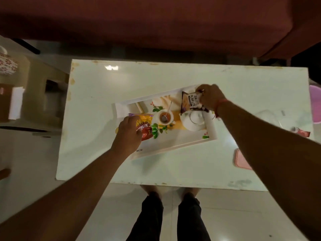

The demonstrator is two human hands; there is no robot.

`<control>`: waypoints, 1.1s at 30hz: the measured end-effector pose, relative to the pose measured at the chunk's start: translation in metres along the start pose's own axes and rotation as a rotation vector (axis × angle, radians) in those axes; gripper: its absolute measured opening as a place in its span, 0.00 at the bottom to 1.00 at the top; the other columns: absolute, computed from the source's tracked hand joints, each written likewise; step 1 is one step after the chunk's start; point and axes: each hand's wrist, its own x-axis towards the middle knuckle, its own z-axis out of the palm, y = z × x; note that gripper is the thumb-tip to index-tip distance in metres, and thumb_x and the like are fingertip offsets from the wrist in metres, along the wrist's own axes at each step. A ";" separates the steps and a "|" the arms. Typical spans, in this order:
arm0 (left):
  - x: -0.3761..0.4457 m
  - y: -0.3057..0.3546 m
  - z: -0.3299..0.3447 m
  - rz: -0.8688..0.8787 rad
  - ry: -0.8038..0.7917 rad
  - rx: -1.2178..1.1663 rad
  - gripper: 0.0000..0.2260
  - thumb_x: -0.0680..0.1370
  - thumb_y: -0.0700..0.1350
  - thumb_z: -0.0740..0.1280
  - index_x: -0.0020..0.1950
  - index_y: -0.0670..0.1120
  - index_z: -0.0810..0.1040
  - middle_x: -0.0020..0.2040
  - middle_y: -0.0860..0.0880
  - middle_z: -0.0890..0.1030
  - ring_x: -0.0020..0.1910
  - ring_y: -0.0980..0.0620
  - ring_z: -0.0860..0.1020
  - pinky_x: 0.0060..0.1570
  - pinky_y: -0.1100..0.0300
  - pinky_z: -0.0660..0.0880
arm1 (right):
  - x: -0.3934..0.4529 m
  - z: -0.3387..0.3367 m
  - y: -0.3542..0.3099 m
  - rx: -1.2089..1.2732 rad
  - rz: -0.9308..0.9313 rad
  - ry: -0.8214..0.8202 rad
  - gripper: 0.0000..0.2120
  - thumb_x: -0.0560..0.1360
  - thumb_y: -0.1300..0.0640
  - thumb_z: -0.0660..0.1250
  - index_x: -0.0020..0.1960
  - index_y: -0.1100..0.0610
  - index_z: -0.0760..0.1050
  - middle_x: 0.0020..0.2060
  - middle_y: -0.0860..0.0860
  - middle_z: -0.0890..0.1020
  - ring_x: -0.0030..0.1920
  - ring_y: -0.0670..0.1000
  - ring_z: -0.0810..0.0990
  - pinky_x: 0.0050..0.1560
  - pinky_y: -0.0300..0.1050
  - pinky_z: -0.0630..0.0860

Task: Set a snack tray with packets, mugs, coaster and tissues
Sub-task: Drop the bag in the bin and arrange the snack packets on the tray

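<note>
A white tray printed with a teapot, a cup and flowers lies slanted on the white table. My left hand grips a red and yellow snack packet over the tray's left part. My right hand holds a dark purple and white snack packet at the tray's far right corner. Both packets rest on or just above the tray surface; I cannot tell which.
A pink flat thing lies on the table at the right, with a small red packet and a pale clear object farther right. A dark red sofa runs behind the table. My legs stand at the near edge.
</note>
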 end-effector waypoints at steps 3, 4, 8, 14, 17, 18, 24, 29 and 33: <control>0.024 -0.003 -0.002 0.127 -0.049 0.157 0.27 0.74 0.34 0.65 0.72 0.42 0.66 0.70 0.40 0.69 0.69 0.39 0.66 0.68 0.46 0.66 | 0.028 -0.021 -0.003 -0.164 -0.065 -0.012 0.15 0.77 0.61 0.61 0.62 0.53 0.76 0.61 0.62 0.73 0.57 0.62 0.78 0.54 0.51 0.79; 0.031 -0.004 -0.003 0.156 -0.067 0.206 0.28 0.74 0.33 0.65 0.73 0.42 0.65 0.71 0.40 0.69 0.70 0.39 0.65 0.68 0.46 0.66 | 0.034 -0.023 -0.003 -0.186 -0.066 -0.012 0.16 0.77 0.61 0.61 0.63 0.53 0.75 0.62 0.61 0.75 0.58 0.62 0.78 0.54 0.50 0.79; 0.055 -0.009 -0.001 0.211 -0.137 0.381 0.28 0.75 0.35 0.65 0.75 0.42 0.62 0.71 0.40 0.70 0.71 0.39 0.66 0.67 0.46 0.67 | 0.035 -0.021 0.004 -0.120 -0.011 0.027 0.22 0.78 0.60 0.62 0.71 0.52 0.67 0.65 0.60 0.72 0.62 0.62 0.76 0.47 0.46 0.78; 0.073 -0.010 0.006 0.241 -0.176 0.622 0.24 0.76 0.49 0.68 0.69 0.43 0.68 0.60 0.39 0.77 0.57 0.37 0.76 0.55 0.44 0.75 | -0.018 -0.004 0.018 0.276 -0.069 0.434 0.20 0.79 0.58 0.62 0.70 0.56 0.67 0.65 0.58 0.69 0.63 0.56 0.74 0.63 0.50 0.74; 0.075 -0.011 0.010 0.182 -0.225 0.613 0.20 0.77 0.54 0.66 0.66 0.45 0.72 0.57 0.39 0.76 0.56 0.38 0.75 0.55 0.46 0.74 | -0.084 0.034 0.027 0.309 -0.163 0.408 0.17 0.77 0.61 0.64 0.66 0.59 0.70 0.61 0.59 0.72 0.60 0.56 0.74 0.63 0.55 0.73; 0.074 -0.011 0.012 0.144 -0.251 0.573 0.20 0.78 0.54 0.65 0.65 0.45 0.73 0.57 0.39 0.76 0.56 0.38 0.75 0.54 0.47 0.74 | -0.107 0.049 0.030 0.308 -0.183 0.381 0.17 0.77 0.62 0.65 0.64 0.59 0.71 0.60 0.58 0.73 0.60 0.56 0.74 0.62 0.56 0.73; 0.041 0.003 0.022 -0.086 -0.283 0.027 0.14 0.78 0.53 0.65 0.53 0.43 0.74 0.49 0.42 0.80 0.47 0.43 0.80 0.45 0.51 0.75 | -0.198 0.115 0.022 0.740 0.098 0.081 0.18 0.77 0.54 0.67 0.65 0.48 0.69 0.62 0.45 0.74 0.58 0.42 0.76 0.49 0.32 0.76; -0.013 0.034 0.046 -0.195 -0.379 -0.436 0.07 0.80 0.54 0.64 0.52 0.53 0.75 0.42 0.51 0.82 0.38 0.52 0.81 0.42 0.53 0.79 | -0.186 0.116 0.010 0.864 0.175 -0.128 0.17 0.75 0.42 0.66 0.62 0.42 0.70 0.56 0.44 0.81 0.52 0.47 0.83 0.47 0.44 0.82; -0.038 0.055 0.060 -0.378 -0.345 -0.867 0.14 0.79 0.62 0.57 0.57 0.57 0.75 0.43 0.50 0.86 0.39 0.48 0.86 0.33 0.53 0.82 | -0.174 0.102 0.011 0.903 0.174 -0.059 0.10 0.79 0.43 0.61 0.51 0.47 0.77 0.44 0.49 0.85 0.43 0.49 0.85 0.36 0.49 0.84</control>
